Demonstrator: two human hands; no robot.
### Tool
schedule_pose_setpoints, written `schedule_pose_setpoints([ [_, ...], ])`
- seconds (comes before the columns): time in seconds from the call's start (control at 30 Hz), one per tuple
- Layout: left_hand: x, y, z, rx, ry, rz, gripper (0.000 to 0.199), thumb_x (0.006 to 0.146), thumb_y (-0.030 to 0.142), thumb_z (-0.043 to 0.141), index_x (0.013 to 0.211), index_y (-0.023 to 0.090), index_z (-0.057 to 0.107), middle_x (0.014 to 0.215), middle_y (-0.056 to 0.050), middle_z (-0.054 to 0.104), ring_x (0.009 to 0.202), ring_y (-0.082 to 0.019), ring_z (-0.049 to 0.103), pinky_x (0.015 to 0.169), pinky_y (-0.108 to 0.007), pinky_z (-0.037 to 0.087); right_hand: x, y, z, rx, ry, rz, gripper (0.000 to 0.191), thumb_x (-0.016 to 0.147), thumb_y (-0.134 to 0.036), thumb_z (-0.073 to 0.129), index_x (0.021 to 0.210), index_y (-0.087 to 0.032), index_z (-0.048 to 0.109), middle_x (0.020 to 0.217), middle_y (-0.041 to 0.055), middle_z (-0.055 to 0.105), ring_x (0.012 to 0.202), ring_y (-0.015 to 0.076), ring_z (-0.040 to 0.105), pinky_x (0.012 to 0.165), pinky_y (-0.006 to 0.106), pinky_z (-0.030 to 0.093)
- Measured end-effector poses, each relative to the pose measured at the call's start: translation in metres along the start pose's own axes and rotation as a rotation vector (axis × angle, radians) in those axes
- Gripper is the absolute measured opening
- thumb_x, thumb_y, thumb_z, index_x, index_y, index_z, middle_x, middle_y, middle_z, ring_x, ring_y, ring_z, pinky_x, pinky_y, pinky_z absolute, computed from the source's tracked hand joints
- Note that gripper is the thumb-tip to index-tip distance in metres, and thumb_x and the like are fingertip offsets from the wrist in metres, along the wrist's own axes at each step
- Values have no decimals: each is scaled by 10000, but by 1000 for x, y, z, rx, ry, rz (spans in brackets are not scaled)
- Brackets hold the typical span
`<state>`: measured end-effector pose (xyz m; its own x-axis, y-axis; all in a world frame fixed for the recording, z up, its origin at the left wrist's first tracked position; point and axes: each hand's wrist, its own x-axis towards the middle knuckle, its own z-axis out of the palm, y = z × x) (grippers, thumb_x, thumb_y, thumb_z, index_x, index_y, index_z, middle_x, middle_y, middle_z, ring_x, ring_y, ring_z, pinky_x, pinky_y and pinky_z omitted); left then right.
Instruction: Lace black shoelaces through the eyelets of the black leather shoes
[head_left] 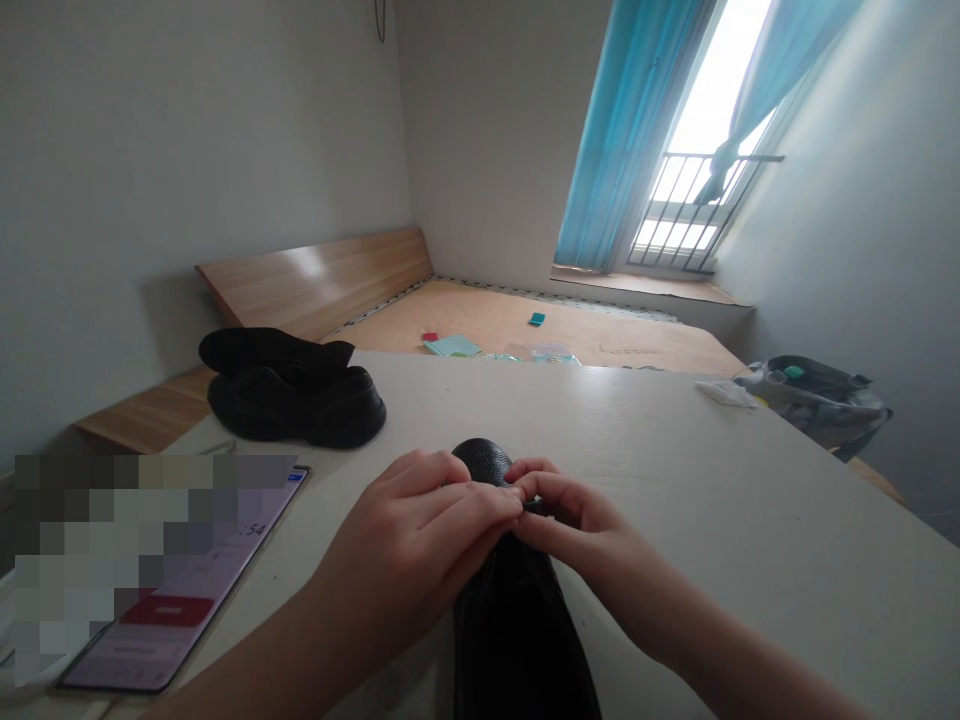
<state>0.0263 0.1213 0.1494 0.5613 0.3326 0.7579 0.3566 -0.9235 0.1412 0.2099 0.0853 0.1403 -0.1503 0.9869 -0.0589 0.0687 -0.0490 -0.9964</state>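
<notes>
A black leather shoe lies on the white table in front of me, its pebbled toe pointing away and its opening towards me. Above its front part, my left hand is closed, fingertips pinched together; what they hold, if anything, is hidden. My right hand meets it from the other side, with thumb and index finger pinched on a thin black strip, only a short bit of which shows. The fingertips of both hands touch or nearly touch. The middle of the shoe is partly covered by the hands.
Another black shoe stands at the table's left rear, with a flat black piece on top. A phone lies at the left of the white table. At the right edge are a white packet and a grey bag.
</notes>
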Motion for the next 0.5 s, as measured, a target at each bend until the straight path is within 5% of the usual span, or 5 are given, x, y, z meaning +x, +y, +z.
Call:
schedule_pose_setpoints([
  [0.13, -2, 2, 1, 41, 11, 6, 83, 907, 148, 590, 970, 177, 635, 782, 21, 703, 700, -128, 579, 665, -254, 453, -2, -3, -4, 199, -1, 92, 172, 715, -390, 703, 796, -239, 697, 1163, 25, 519, 1147, 251, 452, 993, 371, 295],
  [0.5, -5, 2, -1, -3, -53, -12, 71, 868, 133, 640, 845, 169, 584, 886, 6, 703, 775, -140, 563, 712, -265, 477, -4, -10, -6, 75, -3, 26, 199, 788, -409, 676, 754, -218, 631, 1072, 17, 485, 1029, 205, 456, 915, 317, 296],
])
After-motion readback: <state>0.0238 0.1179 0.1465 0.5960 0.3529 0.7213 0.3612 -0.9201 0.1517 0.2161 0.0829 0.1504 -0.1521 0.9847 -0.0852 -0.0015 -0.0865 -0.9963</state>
